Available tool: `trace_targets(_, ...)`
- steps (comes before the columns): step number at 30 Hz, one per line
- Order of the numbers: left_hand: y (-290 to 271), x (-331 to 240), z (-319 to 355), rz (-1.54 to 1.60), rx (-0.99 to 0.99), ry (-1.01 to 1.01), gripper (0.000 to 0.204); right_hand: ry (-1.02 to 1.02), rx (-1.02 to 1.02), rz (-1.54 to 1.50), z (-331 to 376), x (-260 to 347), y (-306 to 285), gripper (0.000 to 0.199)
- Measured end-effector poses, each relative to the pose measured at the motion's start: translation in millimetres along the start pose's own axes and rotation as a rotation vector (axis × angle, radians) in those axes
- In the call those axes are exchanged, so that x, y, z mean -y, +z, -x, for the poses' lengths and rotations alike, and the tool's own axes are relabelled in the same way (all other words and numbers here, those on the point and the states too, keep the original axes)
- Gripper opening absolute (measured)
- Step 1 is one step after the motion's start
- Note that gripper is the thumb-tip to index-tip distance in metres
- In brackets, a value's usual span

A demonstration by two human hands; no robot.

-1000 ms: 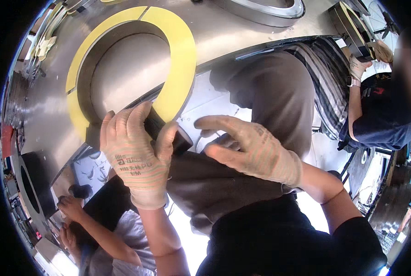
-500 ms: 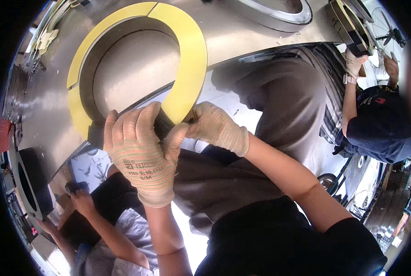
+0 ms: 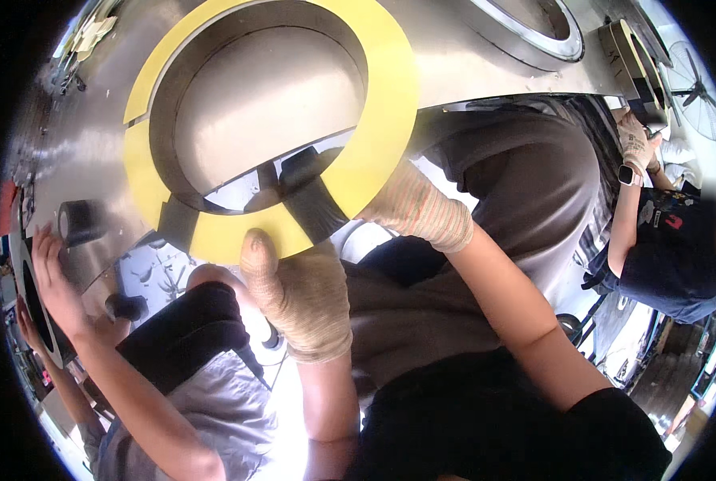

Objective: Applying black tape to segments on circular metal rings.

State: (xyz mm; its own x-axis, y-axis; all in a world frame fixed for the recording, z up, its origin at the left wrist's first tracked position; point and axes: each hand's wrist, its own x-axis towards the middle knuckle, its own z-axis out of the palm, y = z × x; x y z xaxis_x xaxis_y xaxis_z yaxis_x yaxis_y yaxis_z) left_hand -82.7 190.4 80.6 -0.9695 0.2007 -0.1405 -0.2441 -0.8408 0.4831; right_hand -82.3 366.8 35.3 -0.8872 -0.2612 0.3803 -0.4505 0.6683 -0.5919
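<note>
Yellow ring (image 3: 374, 104), wide and flat, lies on the steel table (image 3: 470, 56), its near edge over the table's rim. The gloved left hand (image 3: 294, 297) grips that edge, thumb on top. The gloved right hand (image 3: 414, 208) reaches beneath it, fingers hidden, grip unclear. A co-worker's bare hand (image 3: 49, 276) rests beside one black tape roll (image 3: 81, 222).

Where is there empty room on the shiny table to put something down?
Bare metal lies inside the yellow ring and on the table left of it, above the tape roll. The near edge is crowded: left hand and right hand grip the ring there.
</note>
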Motion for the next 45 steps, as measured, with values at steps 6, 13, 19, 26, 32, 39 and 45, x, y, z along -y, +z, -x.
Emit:
trace_targets(6, 16.7, -6.7, 14.7, -0.102, -0.082, -0.023, 0.06, -0.023, -0.207, -0.15, -1.5, -0.4, 6.1, 0.047)
trace_targets(13, 9.1, -4.4, 18.1, -0.162, -0.093, 0.021, 0.062, 0.388, -0.262, -1.42, 4.3, 24.6, 5.2, 0.05)
trace_targets(19, 10.1, -1.1, 19.6, -0.212, -0.056, 0.014, 0.061, 0.717, 0.289, -1.419, 14.7, 76.6, -125.4, 0.057)
trace_targets(26, 9.0, 11.9, 34.7, -0.137, 0.071, -0.012, 0.051, 0.74, 0.411, -1.396, -45.1, 74.8, -114.8, 0.045)
trace_targets(32, 13.3, 17.3, 56.7, -0.121, -0.006, 0.038, 0.043, 0.472, 0.372, -0.75, -40.1, 114.5, -123.3, 0.043)
trace_targets(39, 14.8, 9.9, 41.0, -0.28, -0.103, -0.057, 0.065, 1.343, 0.422, -1.071, 41.3, 156.6, -100.9, 0.042)
trace_targets(45, 20.0, 8.5, 35.9, -0.464, -0.12, 0.069, 0.075, 0.083, 0.058, -0.081, 31.9, 17.2, -1.7, 0.042)
